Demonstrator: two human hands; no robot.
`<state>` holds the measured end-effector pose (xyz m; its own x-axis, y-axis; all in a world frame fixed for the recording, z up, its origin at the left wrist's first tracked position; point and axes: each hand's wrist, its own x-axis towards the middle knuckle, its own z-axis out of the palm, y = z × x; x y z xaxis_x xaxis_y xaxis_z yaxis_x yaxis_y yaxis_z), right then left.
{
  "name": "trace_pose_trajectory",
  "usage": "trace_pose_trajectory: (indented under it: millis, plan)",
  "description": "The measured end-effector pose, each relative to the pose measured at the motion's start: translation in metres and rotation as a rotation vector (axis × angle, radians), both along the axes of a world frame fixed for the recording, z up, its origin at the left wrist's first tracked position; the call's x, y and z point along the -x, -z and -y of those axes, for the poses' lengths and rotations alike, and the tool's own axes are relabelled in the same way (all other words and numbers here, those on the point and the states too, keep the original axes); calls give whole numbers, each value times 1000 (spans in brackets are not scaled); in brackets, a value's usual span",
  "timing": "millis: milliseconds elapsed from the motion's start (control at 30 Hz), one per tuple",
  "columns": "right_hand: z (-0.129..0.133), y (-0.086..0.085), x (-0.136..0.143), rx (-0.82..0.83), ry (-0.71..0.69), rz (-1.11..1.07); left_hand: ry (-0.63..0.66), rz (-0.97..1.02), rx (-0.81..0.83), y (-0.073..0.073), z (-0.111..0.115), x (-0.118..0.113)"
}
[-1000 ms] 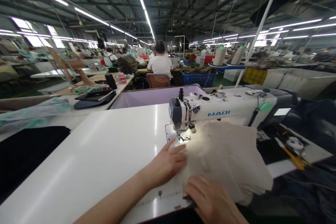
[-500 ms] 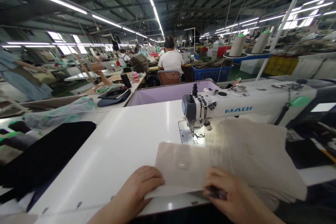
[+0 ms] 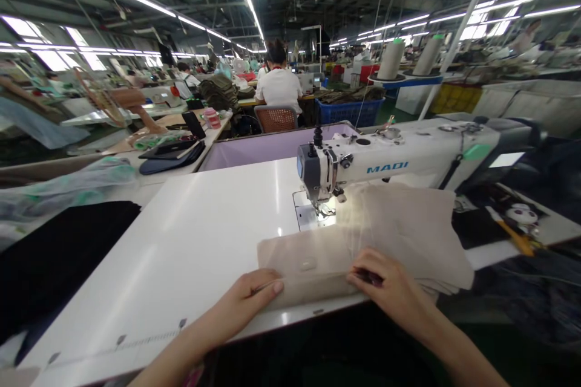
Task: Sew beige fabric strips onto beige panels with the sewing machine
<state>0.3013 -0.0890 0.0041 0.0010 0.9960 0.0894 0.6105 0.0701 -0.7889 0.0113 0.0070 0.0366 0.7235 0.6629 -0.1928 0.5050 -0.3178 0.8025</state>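
Two grips pinch the beige panel, lower centre of the frame: left hand at one end, right hand, also holding a dark object, at the other. Near edge looks turned up; stitching, done or left, cannot be told.

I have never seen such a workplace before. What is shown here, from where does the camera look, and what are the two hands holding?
These are a person's bare left hand and right hand, seen from a camera worn on the head, looking forward and down. Ahead stands a white sewing machine with blue lettering, on a glossy white worktable. The left hand grips the left end of a small beige fabric piece. The right hand, at its right end, holds a small dark object, too hidden to identify. To the right, a larger beige fabric lies partly under the machine's arm.
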Motion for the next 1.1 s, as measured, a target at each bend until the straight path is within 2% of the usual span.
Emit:
trace_pose_trajectory:
  millis: [167, 333, 400, 500, 667, 767, 833, 900, 967, 1033, 1100]
  plan:
    - [16, 27, 5, -140, 155, 69, -84, 6, 136, -1, 2, 10]
    - [34, 49, 6, -354, 66, 90, -240, -15, 198, 0, 6, 11]
    - [35, 49, 6, -398, 59, 124, -304, 11, 199, 2, 8, 9]
    - [33, 40, 8, -431, 18, 235, -351, 45, 176, 5, 8, 5]
    - [27, 22, 12, -339, -232, 423, -381, 56, 236, 9, 4, 6]
    - [22, 26, 10, -288, -286, 420, -521, 115, 255, 2, 1, 10]
    - [17, 35, 7, -301, -313, 392, -647, 193, 231, -5, -2, 13]
    - [10, 45, 5, -295, -371, 358, -718, 276, 209, -12, -5, 16]
    - [4, 55, 6, -260, -397, 362, -691, 346, 187, -18, -10, 18]
    - [0, 62, 9, -208, -370, 407, -588, 339, 159, -21, -16, 21]
    - [-4, 59, 13, -155, -345, 420, -507, 263, 104, -23, -21, 24]
